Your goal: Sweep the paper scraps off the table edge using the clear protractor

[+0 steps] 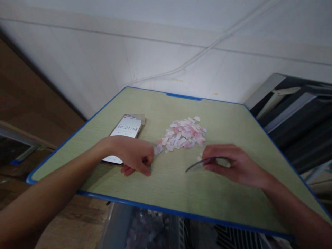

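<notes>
A loose pile of small white and pink paper-like pieces (pixel 184 133) lies on the green table (pixel 176 193). My left hand (pixel 133 154) is closed, its fingers curled down just left of the pile, with the wrist over a phone (pixel 124 126). Whatever its fingertips may hold is hidden. To the pile's lower right, my right hand (pixel 230 162) grips thin, dark, curved tweezers (pixel 193 167) with the tip pointing left. The tip appears apart from the pieces.
The phone's screen shows a running-timer style readout. Blue edging (pixel 116 198) borders the table. Below the front edge stands a grey bin (pixel 114 224) with blurred pale pieces inside. A white wall (pixel 155 52) with a cable rises behind, and dark folded items (pixel 298 107) lean at right.
</notes>
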The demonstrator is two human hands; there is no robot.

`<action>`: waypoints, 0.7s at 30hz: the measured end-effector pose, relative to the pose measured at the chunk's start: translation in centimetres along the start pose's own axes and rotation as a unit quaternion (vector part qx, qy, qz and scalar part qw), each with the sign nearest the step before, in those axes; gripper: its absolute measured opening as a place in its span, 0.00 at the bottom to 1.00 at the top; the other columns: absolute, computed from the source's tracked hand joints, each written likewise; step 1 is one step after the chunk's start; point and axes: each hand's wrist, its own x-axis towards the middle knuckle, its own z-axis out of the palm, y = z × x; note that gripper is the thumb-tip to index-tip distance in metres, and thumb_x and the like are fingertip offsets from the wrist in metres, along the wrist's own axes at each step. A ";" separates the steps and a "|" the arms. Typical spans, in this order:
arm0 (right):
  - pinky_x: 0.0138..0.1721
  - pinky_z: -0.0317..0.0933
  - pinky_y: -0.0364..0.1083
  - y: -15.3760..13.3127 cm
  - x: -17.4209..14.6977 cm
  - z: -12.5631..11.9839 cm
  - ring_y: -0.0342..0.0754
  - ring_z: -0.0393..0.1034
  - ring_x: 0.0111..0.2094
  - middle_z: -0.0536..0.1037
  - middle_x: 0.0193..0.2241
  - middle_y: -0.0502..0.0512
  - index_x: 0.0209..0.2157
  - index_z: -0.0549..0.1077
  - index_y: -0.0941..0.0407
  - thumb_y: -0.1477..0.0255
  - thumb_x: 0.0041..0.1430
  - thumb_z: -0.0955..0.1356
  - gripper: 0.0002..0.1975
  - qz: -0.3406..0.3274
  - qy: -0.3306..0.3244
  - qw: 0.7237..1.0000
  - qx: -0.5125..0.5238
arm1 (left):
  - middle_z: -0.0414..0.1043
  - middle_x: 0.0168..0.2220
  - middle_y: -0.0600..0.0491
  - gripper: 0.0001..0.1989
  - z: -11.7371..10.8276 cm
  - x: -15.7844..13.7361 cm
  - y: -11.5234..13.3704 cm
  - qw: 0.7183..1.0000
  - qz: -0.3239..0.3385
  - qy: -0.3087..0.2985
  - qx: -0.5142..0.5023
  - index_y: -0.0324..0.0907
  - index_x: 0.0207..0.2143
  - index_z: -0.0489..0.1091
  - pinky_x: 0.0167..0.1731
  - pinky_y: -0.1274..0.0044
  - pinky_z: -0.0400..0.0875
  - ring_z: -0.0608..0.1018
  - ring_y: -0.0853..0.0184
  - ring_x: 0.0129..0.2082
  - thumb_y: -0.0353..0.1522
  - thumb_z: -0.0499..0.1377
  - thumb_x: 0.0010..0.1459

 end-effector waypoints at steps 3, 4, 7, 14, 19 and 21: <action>0.27 0.59 0.41 1.7 -0.1 -2.1 0.42 0.65 0.25 0.72 0.23 0.50 0.28 0.71 0.57 0.70 0.56 0.67 0.06 0.052 0.036 0.998 -0.019 | 0.64 0.09 0.57 0.15 0.0 0.0 -0.1 1.000 -0.002 -0.005 -0.009 0.43 0.14 0.57 0.11 0.82 0.61 0.69 0.71 0.11 0.29 0.53 0.52; 0.27 0.59 0.41 2.2 -0.1 -2.4 0.42 0.65 0.25 0.72 0.23 0.50 0.27 0.71 0.57 0.70 0.55 0.67 0.06 0.065 0.039 0.997 -0.025 | 0.64 0.10 0.57 0.15 0.0 0.0 -0.2 1.000 -0.004 -0.006 -0.010 0.43 0.14 0.58 0.11 0.82 0.62 0.69 0.70 0.11 0.29 0.53 0.52; 0.29 0.59 0.42 3.3 -0.1 -2.4 0.42 0.66 0.26 0.73 0.24 0.51 0.28 0.71 0.57 0.70 0.55 0.66 0.06 0.099 0.026 0.994 -0.031 | 0.65 0.10 0.56 0.15 0.0 0.0 -0.4 1.000 -0.007 -0.005 -0.005 0.43 0.15 0.58 0.12 0.81 0.62 0.70 0.70 0.12 0.29 0.52 0.53; 0.26 0.58 0.41 3.2 -0.2 -2.0 0.42 0.65 0.25 0.71 0.22 0.50 0.26 0.68 0.59 0.66 0.57 0.65 0.10 0.144 -0.098 0.985 0.007 | 0.66 0.10 0.56 0.14 0.0 0.0 -0.6 1.000 0.000 0.001 -0.001 0.43 0.15 0.58 0.13 0.81 0.61 0.70 0.69 0.12 0.30 0.53 0.52; 0.23 0.54 0.39 0.9 -0.9 -2.3 0.41 0.63 0.23 0.68 0.20 0.48 0.23 0.69 0.59 0.71 0.52 0.68 0.08 0.151 -0.256 0.955 0.010 | 0.67 0.11 0.55 0.14 0.0 0.2 -0.8 1.000 0.002 -0.002 0.001 0.43 0.15 0.58 0.13 0.80 0.62 0.71 0.68 0.13 0.30 0.53 0.53; 0.22 0.53 0.39 0.4 -1.1 -2.5 0.40 0.62 0.22 0.67 0.19 0.47 0.21 0.68 0.59 0.72 0.51 0.68 0.08 0.142 -0.280 0.949 0.020 | 0.67 0.11 0.55 0.14 0.1 0.2 -0.9 1.000 0.003 0.000 0.000 0.43 0.15 0.58 0.13 0.80 0.62 0.71 0.68 0.12 0.31 0.53 0.52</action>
